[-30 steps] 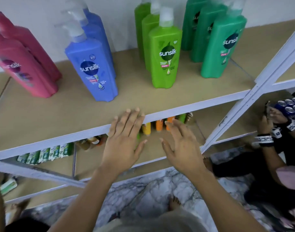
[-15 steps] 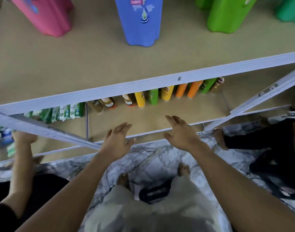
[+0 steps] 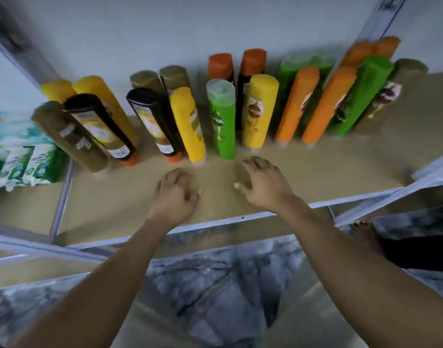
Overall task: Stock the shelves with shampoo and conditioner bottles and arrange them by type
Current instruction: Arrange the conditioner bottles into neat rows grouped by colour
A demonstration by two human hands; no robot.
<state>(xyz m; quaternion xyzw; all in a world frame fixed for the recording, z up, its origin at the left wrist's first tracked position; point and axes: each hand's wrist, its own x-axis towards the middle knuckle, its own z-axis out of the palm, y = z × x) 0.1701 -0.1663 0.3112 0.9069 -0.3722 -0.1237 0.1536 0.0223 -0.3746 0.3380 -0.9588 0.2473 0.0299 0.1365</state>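
Note:
A low shelf (image 3: pixel 315 182) holds several upright bottles in rows. In front stand a yellow bottle (image 3: pixel 189 126), a green Sunsilk bottle (image 3: pixel 221 119) and a second yellow bottle (image 3: pixel 259 111). To their right are orange bottles (image 3: pixel 294 106) and a green one (image 3: pixel 358 96). At the left are dark bottles (image 3: pixel 102 124) and an olive one (image 3: pixel 70 138). My left hand (image 3: pixel 175 194) hovers over the shelf board with fingers loosely curled, holding nothing. My right hand (image 3: pixel 264 183) is spread just in front of the green bottle, also empty.
Green and white packets (image 3: pixel 27 164) fill the neighbouring bay at the left. White metal frame bars (image 3: pixel 240 218) edge the shelf. Below lies a marbled floor (image 3: pixel 228 297). Another person's foot (image 3: pixel 366 234) and dark trouser leg show at the right.
The view has dropped from the top shelf with pump bottles to the low shelf. Both my hands moved down and forward over this shelf's board, close to the front bottles.

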